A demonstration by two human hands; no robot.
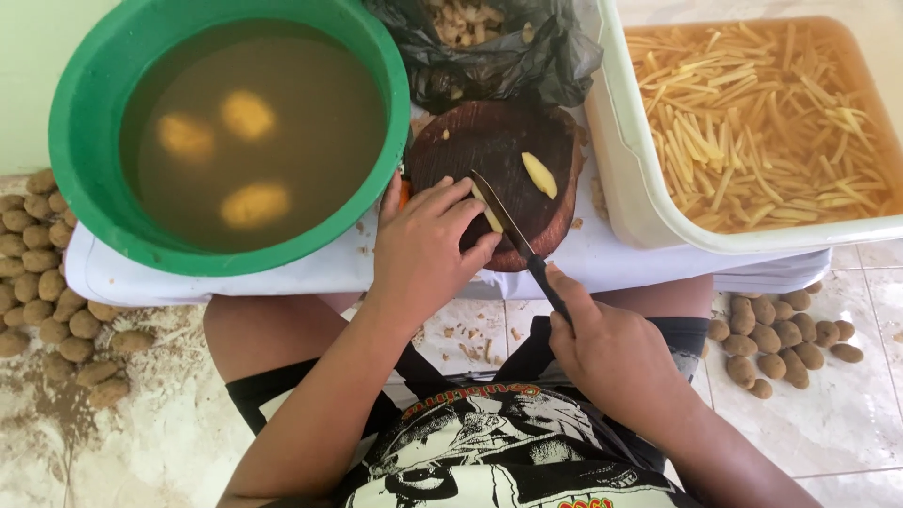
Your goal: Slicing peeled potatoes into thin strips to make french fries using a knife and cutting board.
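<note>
A pale potato piece [488,213] lies on the round dark cutting board [494,160], pinned under the left hand [423,249], whose fingers [458,199] curl closed on it. The knife [513,233] crosses the board's near edge right beside them — its handle gripped in the right hand [611,353]. A second slice [539,175] sits further in on the board. With fingertips so near the blade, a slip on the wet piece could nick them.

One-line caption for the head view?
Right hand holds a knife over a potato piece steadied by the left hand on a round board.
</note>
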